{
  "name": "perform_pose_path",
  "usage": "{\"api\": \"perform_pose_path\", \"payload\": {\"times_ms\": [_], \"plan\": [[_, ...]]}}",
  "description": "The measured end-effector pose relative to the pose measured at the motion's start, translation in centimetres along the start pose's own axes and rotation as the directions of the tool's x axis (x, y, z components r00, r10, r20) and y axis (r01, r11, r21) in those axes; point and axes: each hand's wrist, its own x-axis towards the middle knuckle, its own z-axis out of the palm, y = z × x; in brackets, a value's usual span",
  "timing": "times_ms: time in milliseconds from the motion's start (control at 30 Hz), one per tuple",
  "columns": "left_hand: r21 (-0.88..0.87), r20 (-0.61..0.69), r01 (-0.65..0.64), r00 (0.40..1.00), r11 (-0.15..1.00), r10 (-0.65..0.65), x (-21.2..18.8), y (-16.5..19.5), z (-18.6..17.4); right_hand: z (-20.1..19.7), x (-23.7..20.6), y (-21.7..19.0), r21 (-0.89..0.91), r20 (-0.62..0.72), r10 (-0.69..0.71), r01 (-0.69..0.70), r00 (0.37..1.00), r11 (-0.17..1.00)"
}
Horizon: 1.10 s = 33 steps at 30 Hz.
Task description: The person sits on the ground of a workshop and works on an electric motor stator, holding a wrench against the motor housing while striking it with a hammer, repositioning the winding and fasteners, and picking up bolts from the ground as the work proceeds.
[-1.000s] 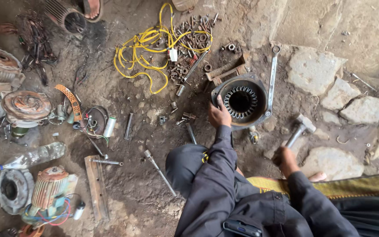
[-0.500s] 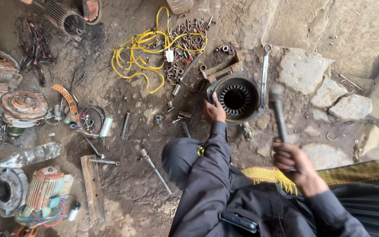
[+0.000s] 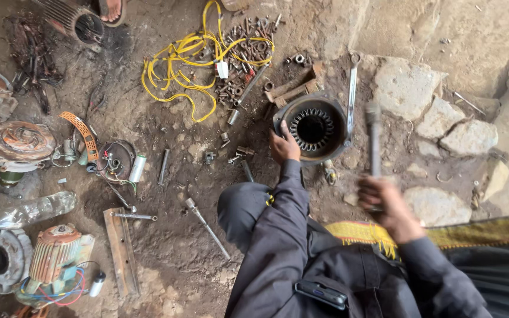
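Presently left hand [image 3: 284, 147] pressed flat on motor housing [image 3: 313, 128] rim, fingers spread; right hand [image 3: 384, 203] fist clamped round raised hammer [image 3: 373, 138], blurred.

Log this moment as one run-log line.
left hand: steadies motor housing on dirt | right hand: grips raised hammer, motion-blurred | wrench beside housing | yellow wire nearby

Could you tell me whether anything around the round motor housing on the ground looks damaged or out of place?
The motor housing lies open on bare dirt, steadied by the left hand, its toothed core exposed. Bolts and nuts lie scattered loose among tangled yellow wire. The right hand holds a raised hammer, blurred.
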Motion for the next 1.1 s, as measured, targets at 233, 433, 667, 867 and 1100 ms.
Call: {"api": "perform_pose_path", "payload": {"times_ms": [233,433,667,867,1100], "plan": [[0.046,-0.088,-0.097,0.991,0.994,0.101,0.4,-1.0,1.4,-0.9,1.9,-3.0,0.221,0.03,-0.175,0.165,0.984,0.961],[0.106,-0.154,-0.097,0.982,0.99,0.113,-0.9,-0.3,0.7,-2.2,0.9,-2.3,-0.203,0.094,-0.042,0.06,0.995,0.977],[-0.396,0.319,-0.331,0.825,0.856,0.467,-0.5,9.2,3.6,-3.5,0.0,-5.6,-0.034,-0.018,-0.198,0.197,0.98,0.98],[-0.081,0.814,-0.147,0.561,0.986,0.151,0.9,20.5,9.0,-3.8,-1.5,-3.1,-0.216,0.079,0.121,-0.101,0.99,0.971],[0.013,0.821,-0.392,0.53,0.92,0.214,0.6,22.3,11.2,-5.0,-0.7,-4.7,0.0,0.036,-0.131,0.131,0.991,0.991]]}}
